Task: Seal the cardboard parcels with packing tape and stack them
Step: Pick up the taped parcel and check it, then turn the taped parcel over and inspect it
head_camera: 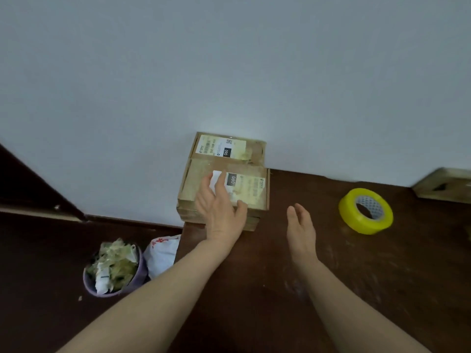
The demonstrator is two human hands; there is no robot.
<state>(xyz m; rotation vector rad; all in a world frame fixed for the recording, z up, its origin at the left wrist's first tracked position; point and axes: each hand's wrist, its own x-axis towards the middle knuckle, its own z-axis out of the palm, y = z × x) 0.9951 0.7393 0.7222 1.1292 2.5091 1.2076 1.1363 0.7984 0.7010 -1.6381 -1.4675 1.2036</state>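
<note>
A stack of flat cardboard parcels stands at the left rear corner of the dark wooden table, each top bearing a white shipping label. A second parcel lies behind it against the wall. My left hand rests flat on the top parcel of the near stack, fingers straight and spread over its label. My right hand hovers open just right of the stack, palm facing left, touching nothing. A roll of yellow packing tape lies on the table to the right.
Another cardboard box shows at the right edge by the wall. On the floor left of the table stand a purple bin full of paper scraps and a white plastic bag. The pale wall rises directly behind the parcels.
</note>
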